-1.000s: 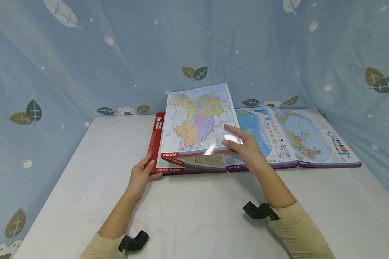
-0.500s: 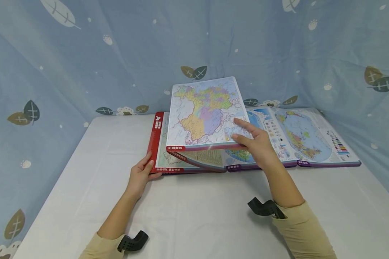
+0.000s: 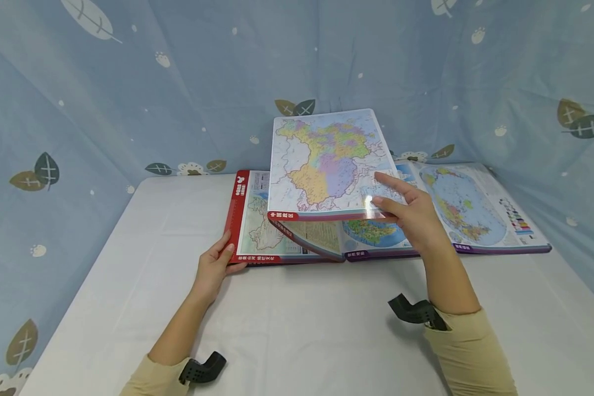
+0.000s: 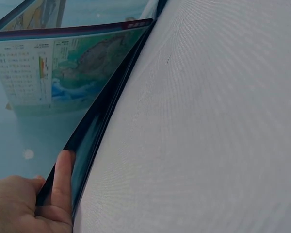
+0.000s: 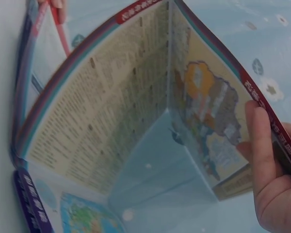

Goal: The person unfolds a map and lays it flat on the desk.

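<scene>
A folding map with red-labelled panels stands partly unfolded at the table's middle. My right hand pinches its raised China map panel by the right edge, thumb on top. In the right wrist view, that panel's underside joins a curved tan text panel at a crease. My left hand holds the red border of the lower left panel, thumb above and fingers beneath. The left wrist view has a finger of it lying under the edge. A purple-edged world map spreads out flat to the right.
White cloth covers the table. A blue curtain with leaf prints hangs close behind the maps. Black wrist mounts sit at both beige sleeves.
My right hand has moved right and up, carrying the China panel with it. More of the lower panels and the tan text panel shows. My left hand stays in place.
</scene>
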### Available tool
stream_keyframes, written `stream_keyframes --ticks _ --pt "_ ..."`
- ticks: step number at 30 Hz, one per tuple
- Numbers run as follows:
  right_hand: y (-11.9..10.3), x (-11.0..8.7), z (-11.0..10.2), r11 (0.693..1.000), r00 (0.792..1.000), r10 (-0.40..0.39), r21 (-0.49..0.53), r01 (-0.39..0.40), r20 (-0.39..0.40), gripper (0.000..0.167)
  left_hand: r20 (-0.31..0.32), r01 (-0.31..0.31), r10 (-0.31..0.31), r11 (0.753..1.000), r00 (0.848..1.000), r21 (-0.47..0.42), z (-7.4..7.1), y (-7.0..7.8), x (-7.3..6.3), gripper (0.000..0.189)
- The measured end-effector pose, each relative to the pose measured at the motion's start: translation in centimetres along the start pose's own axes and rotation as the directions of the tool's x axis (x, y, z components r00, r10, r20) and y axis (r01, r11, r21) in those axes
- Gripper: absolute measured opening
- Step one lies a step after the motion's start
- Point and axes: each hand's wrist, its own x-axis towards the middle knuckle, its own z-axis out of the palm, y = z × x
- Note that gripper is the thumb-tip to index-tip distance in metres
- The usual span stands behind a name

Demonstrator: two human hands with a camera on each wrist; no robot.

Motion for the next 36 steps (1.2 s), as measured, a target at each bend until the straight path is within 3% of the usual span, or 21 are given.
stream_keyframes --ticks 4,8,14,22,27,36 --pt "-0.2 -0.1 -1.0 1.000 1.000 0.003 -0.020 -0.002 0.024 0.057 0.002 -0.001 0.001 1.000 1.000 0.007 0.0 0.0 0.0 0.052" --pt "-0.3 -0.3 -1.9 0.999 1.000 0.009 -0.051 -0.009 -0.002 0.056 0.004 0.000 0.000 1.000 1.000 0.016 0.1 0.0 0.0 0.052" --pt "-0.7 -0.5 -2.8 0.997 0.999 0.008 0.078 -0.004 -0.054 0.057 0.002 0.010 -0.010 1.000 1.000 0.026 0.0 0.2 -0.2 0.053" --pt "-0.7 -0.8 -3.8 0.969 0.988 -0.028 0.237 0.065 -0.154 0.038 0.004 0.016 -0.016 1.000 1.000 0.020 0.0 0.1 -0.2 0.054" --pt "-0.8 -0.9 -4.6 0.959 0.977 -0.049 0.262 0.104 -0.209 0.030 -0.012 0.034 -0.034 0.999 0.999 0.036 0.0 0.2 -0.1 0.054" --pt "-1.3 -1.2 -5.9 0.960 0.960 -0.051 0.253 0.123 -0.274 0.040 -0.020 0.054 -0.053 0.998 0.998 0.022 0.0 0.4 -0.2 0.056"
